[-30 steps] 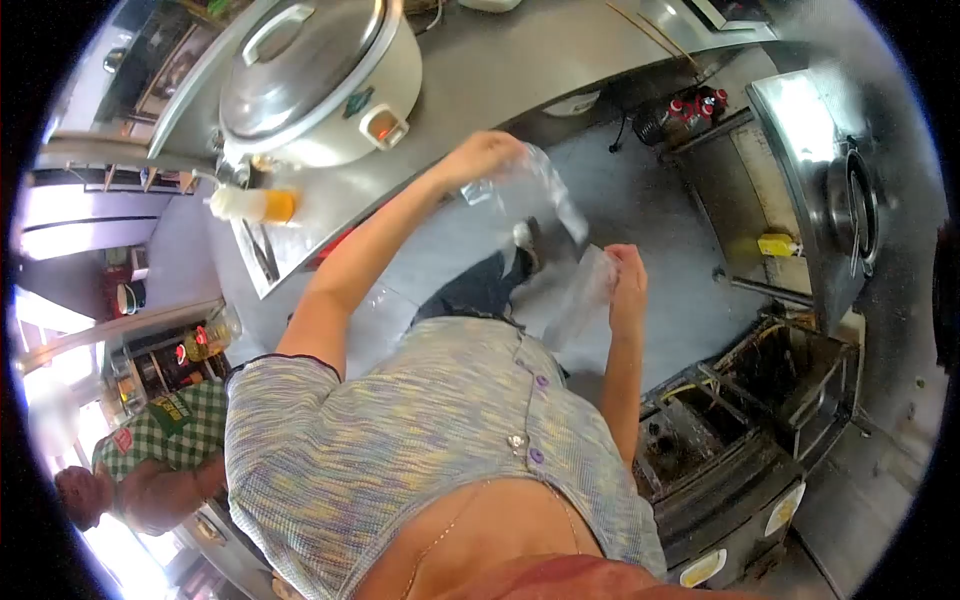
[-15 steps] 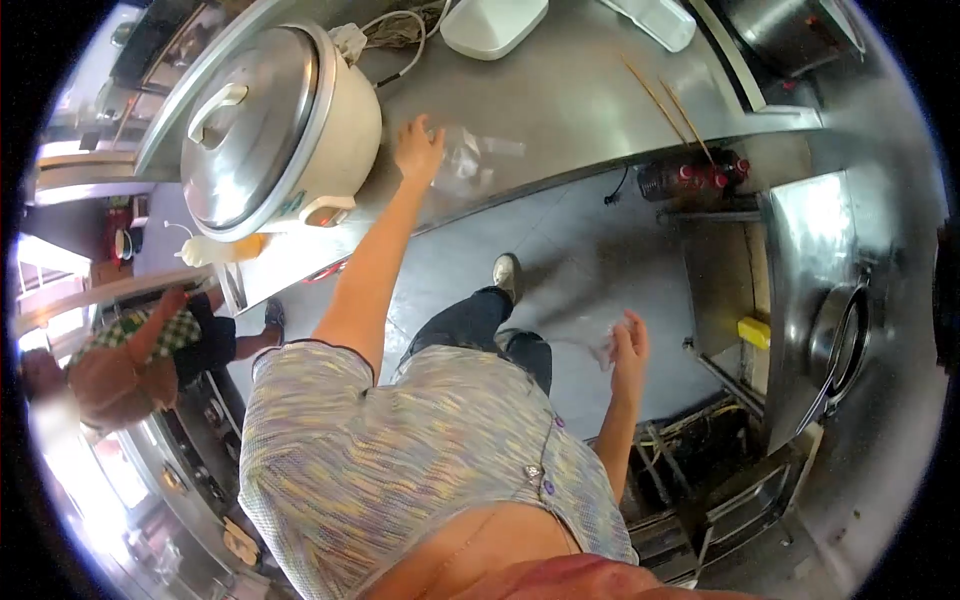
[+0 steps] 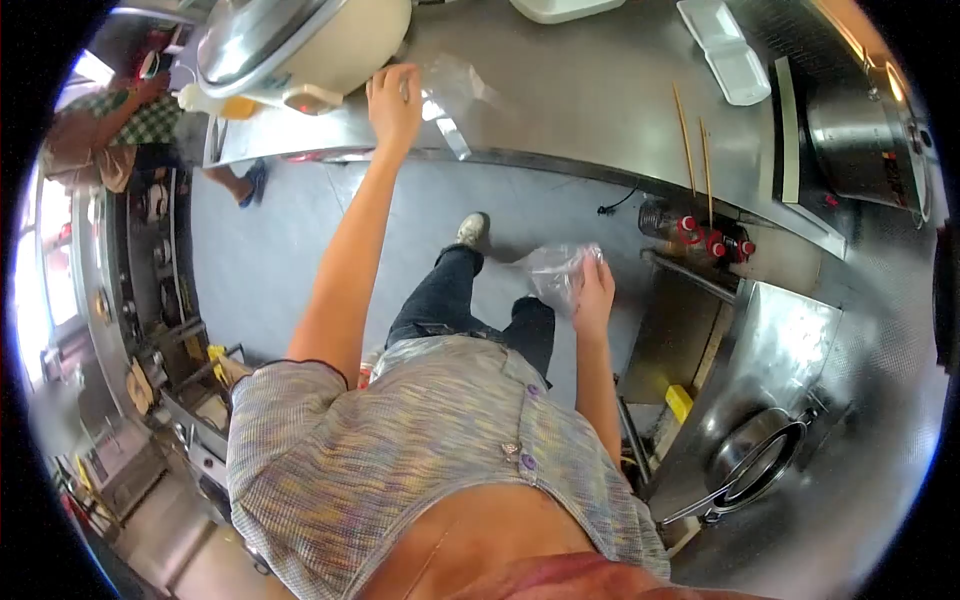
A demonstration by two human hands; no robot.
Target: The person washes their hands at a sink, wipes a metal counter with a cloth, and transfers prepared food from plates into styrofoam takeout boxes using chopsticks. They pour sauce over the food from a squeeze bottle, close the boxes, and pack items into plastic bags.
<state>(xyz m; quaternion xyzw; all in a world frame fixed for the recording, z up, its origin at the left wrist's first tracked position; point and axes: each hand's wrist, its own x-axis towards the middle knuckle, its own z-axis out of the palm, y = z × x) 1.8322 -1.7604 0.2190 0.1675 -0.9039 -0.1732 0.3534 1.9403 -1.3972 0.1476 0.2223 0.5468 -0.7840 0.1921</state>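
Note:
My left hand point(image 3: 394, 108) is over the steel counter's edge beside the rice cooker point(image 3: 350, 50), its fingers curled in. A clear plastic bag point(image 3: 455, 90) with a strip trailing over the counter edge extends from these fingers; the exact grip is partly hidden. My right hand point(image 3: 593, 295) is closed on another clear plastic bag point(image 3: 558, 270), held in the air above the floor, in front of my body. The cooker is cream-coloured with a metal lid.
On the steel counter point(image 3: 580, 110) lie two thin sticks point(image 3: 684, 140) and an open white foam box point(image 3: 725, 55). A pot point(image 3: 862, 140) stands at right. Red-capped bottles point(image 3: 716, 243) sit below the counter edge. A strainer point(image 3: 760, 460) lies lower right. Another person point(image 3: 125, 125) stands far left.
My view has turned and shifted. My left hand and its bag have moved nearer the cooker front. My right hand has come inward, and its bag now shows spread out.

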